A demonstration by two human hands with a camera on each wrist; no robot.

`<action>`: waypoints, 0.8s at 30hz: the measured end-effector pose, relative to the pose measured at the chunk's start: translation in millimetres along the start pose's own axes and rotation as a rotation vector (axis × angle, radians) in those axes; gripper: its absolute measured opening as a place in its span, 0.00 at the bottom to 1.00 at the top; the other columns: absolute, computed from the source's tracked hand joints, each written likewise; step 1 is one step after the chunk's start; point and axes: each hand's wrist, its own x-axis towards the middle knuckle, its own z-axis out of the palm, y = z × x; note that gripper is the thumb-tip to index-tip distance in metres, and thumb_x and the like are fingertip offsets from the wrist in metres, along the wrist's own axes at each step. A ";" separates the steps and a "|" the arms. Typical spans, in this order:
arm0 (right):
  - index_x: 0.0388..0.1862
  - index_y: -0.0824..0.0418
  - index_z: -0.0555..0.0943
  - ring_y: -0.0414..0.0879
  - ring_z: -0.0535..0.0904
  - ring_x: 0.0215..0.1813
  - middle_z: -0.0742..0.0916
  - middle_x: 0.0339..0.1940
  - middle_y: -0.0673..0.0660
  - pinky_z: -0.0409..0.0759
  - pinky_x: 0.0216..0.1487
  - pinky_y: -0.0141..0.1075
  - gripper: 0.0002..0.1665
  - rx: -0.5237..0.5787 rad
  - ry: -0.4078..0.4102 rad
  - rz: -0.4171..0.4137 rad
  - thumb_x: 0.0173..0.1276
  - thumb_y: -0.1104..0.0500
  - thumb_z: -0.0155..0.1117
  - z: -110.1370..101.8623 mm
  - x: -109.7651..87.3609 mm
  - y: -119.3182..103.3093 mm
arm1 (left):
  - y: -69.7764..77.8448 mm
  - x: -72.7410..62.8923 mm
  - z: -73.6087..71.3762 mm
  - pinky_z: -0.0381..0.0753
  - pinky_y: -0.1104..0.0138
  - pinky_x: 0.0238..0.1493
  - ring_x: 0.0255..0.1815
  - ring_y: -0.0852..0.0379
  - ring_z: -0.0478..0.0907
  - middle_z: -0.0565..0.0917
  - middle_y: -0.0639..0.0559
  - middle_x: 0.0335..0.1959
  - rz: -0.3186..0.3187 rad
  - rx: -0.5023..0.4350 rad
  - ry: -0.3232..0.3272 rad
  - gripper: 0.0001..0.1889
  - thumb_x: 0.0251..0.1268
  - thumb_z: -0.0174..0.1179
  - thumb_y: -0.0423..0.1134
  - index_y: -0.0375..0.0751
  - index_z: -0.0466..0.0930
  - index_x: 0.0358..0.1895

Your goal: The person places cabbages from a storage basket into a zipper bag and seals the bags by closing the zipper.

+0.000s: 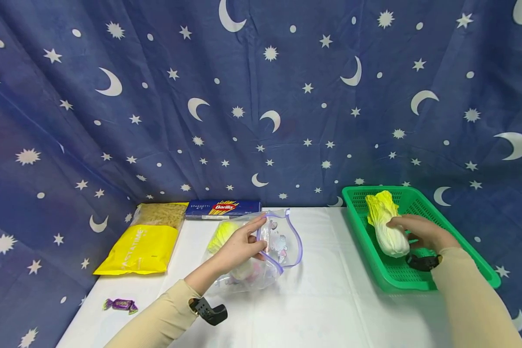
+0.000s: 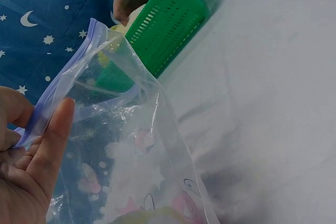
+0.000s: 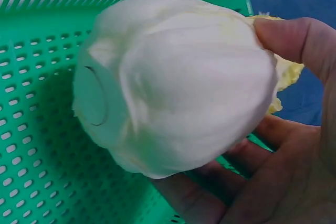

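My left hand (image 1: 238, 250) pinches the purple-edged rim of a clear zip bag (image 1: 290, 245), its mouth gaping toward the right. Inside the bag, yellow leaves (image 1: 221, 236) of another vegetable show through the plastic, above a pale lower part. Pink cartoon prints mark the bag's side in the left wrist view. At the right, my right hand (image 1: 423, 231) grips a napa cabbage (image 1: 388, 231) around its white base, thumb on one side and fingers on the other. The cabbage is within the green basket (image 1: 376, 263), yellow leaves toward the back.
A yellow pasta bag (image 1: 150, 246) lies at the left, with a blue spaghetti box (image 1: 200, 209) along the back beside it. Nearer the front left is a purple wrapped candy (image 1: 121, 304). A blue curtain (image 1: 304, 116) with moons and stars hangs behind the white table (image 1: 317, 309).
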 end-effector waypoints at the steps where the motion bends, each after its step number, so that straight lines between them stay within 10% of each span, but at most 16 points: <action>1: 0.82 0.73 0.35 0.75 0.59 0.73 0.46 0.79 0.79 0.81 0.57 0.52 0.61 0.003 0.015 -0.002 0.75 0.37 0.57 -1.8 0.2 0.3 | 0.2 -0.1 -0.1 0.89 0.61 0.37 0.28 0.52 0.81 0.54 0.53 0.83 -0.001 0.002 0.002 0.37 0.69 0.61 0.27 0.38 0.59 0.80; 7: 0.80 0.69 0.26 0.75 0.52 0.76 0.35 0.81 0.75 0.79 0.62 0.54 0.65 0.057 0.057 -0.054 0.75 0.37 0.58 -8.2 -1.3 -4.4 | 1.2 0.2 0.3 0.89 0.62 0.37 0.27 0.52 0.80 0.55 0.52 0.83 0.000 0.011 0.002 0.36 0.69 0.61 0.28 0.38 0.60 0.80; 15: 0.82 0.68 0.30 0.43 0.81 0.53 0.68 0.68 0.62 0.84 0.56 0.46 0.61 0.175 0.071 -0.172 0.78 0.38 0.56 -5.8 -3.1 -20.0 | 0.9 0.6 0.3 0.89 0.62 0.37 0.26 0.53 0.80 0.55 0.52 0.83 -0.003 0.014 0.002 0.37 0.69 0.60 0.27 0.39 0.60 0.80; 24: 0.83 0.64 0.27 0.31 0.80 0.50 0.52 0.81 0.70 0.85 0.55 0.42 0.58 0.233 0.042 -0.296 0.80 0.40 0.53 5.0 -9.6 -40.8 | 2.1 -0.5 0.3 0.89 0.61 0.37 0.27 0.53 0.80 0.54 0.51 0.83 -0.008 0.019 0.001 0.38 0.68 0.61 0.28 0.39 0.59 0.80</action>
